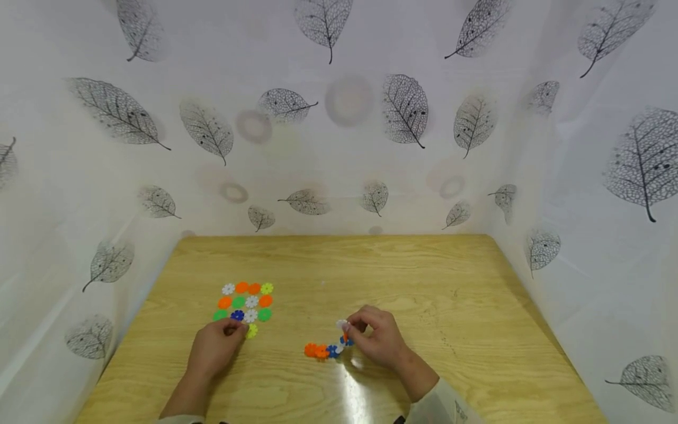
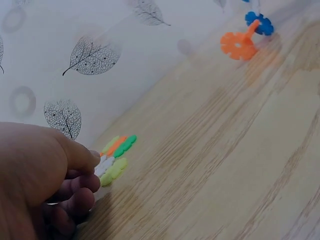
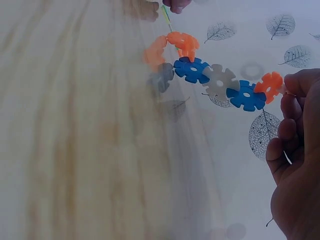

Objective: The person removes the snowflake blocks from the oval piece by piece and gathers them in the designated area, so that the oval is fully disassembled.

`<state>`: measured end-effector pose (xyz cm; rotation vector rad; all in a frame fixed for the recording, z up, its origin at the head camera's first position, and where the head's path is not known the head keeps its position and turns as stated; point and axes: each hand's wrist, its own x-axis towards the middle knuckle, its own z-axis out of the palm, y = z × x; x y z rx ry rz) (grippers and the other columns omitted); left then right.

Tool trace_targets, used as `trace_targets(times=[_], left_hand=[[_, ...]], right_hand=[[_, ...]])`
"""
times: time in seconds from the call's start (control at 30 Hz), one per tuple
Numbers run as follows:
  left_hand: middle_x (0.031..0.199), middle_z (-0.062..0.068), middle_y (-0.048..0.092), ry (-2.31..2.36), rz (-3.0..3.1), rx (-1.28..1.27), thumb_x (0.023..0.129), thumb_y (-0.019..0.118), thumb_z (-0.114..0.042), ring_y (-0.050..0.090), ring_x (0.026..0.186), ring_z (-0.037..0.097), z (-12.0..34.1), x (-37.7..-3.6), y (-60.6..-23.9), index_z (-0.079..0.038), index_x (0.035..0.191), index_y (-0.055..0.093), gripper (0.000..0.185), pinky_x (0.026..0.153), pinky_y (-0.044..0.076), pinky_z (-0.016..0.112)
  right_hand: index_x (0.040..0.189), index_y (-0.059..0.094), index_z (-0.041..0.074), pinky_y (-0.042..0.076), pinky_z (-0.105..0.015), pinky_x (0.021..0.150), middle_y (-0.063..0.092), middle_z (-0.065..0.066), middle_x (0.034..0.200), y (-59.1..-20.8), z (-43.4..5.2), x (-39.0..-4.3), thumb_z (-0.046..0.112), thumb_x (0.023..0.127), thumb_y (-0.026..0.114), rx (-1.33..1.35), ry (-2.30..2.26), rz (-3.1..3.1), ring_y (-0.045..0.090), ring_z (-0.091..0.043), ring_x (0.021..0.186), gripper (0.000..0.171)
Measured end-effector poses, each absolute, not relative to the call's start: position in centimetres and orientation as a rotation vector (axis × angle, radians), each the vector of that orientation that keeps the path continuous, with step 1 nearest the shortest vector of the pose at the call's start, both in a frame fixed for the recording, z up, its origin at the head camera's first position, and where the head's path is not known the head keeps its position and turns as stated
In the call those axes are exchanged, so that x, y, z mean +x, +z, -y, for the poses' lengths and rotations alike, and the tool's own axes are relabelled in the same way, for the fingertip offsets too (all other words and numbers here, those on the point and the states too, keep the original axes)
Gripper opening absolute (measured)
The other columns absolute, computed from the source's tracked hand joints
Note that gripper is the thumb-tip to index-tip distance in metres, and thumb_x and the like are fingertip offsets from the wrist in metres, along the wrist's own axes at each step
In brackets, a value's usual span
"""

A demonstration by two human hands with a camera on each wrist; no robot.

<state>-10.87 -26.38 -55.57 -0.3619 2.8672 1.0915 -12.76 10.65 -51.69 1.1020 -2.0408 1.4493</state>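
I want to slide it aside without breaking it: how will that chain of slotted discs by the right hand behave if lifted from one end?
The chain joins thin discs only at their slots, so it would likely sag or come apart. The right hand grips one end; the plastic pieces look light, and would probably skid on the table.

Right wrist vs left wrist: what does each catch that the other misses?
Only the right wrist view shows the right hand, its fingers pinching the end of the linked disc chain, with the blue and white discs in the row.

Only the left wrist view shows the left hand at the flat disc cluster, touching a yellow-green disc.

Both show the wooden table and the chain's orange end pieces.
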Motion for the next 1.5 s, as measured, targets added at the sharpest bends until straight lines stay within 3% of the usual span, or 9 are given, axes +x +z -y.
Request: trace_targets(times=[0.53,0.9,1.17,1.27,1.5], left_hand=[[0.092,-0.003,0.072,1.402,-2.825,-0.223,0.099,0.072,-0.030,0.063,0.085,0.013,21.9,-11.3,-54.8,-0.013,0.101,0.077,0.018,0.075,0.053,0.027],[0.084,-0.009,0.069,1.609,-2.697,0.119,0.096,0.077,-0.026,0.061,0.077,0.013,17.1,-12.0,-54.3,-0.018,0.095,0.076,0.008,0.069,0.052,0.026],[0.091,-0.008,0.070,1.782,-2.618,0.494,0.096,0.077,-0.021,0.064,0.076,0.013,14.8,-12.2,-54.3,-0.013,0.107,0.076,0.014,0.066,0.054,0.028],[0.097,-0.006,0.071,1.832,-2.580,0.625,0.097,0.076,-0.020,0.066,0.080,0.013,13.9,-12.1,-54.4,-0.011,0.113,0.076,0.017,0.066,0.055,0.029],[0.099,0.001,0.074,1.949,-2.558,0.754,0.093,0.079,-0.012,0.066,0.083,0.012,12.3,-12.1,-54.4,-0.018,0.108,0.078,0.016,0.064,0.055,0.029]], right_hand=[[0.085,0.073,0.002,0.053,-0.032,0.052,0.069,-0.008,0.075,-51.6,-10.6,-12.7,-0.018,0.077,0.078,1.089,1.454,2.048,0.061,-0.019,0.062,0.022],[0.086,0.073,0.000,0.053,-0.025,0.055,0.070,-0.009,0.076,-51.3,-10.3,-12.7,-0.019,0.077,0.076,1.081,1.451,2.044,0.064,-0.019,0.063,0.021],[0.088,0.073,-0.001,0.054,-0.028,0.055,0.070,-0.010,0.076,-51.3,-10.3,-12.8,-0.020,0.077,0.076,1.099,1.444,2.040,0.063,-0.019,0.064,0.021],[0.090,0.073,-0.002,0.055,-0.025,0.057,0.070,-0.010,0.078,-51.4,-10.3,-12.9,-0.020,0.078,0.075,1.117,1.451,2.035,0.065,-0.018,0.065,0.022],[0.093,0.076,-0.002,0.054,-0.017,0.064,0.072,-0.009,0.082,-51.4,-10.2,-12.7,-0.019,0.079,0.077,1.141,1.460,2.055,0.066,-0.018,0.070,0.022]])
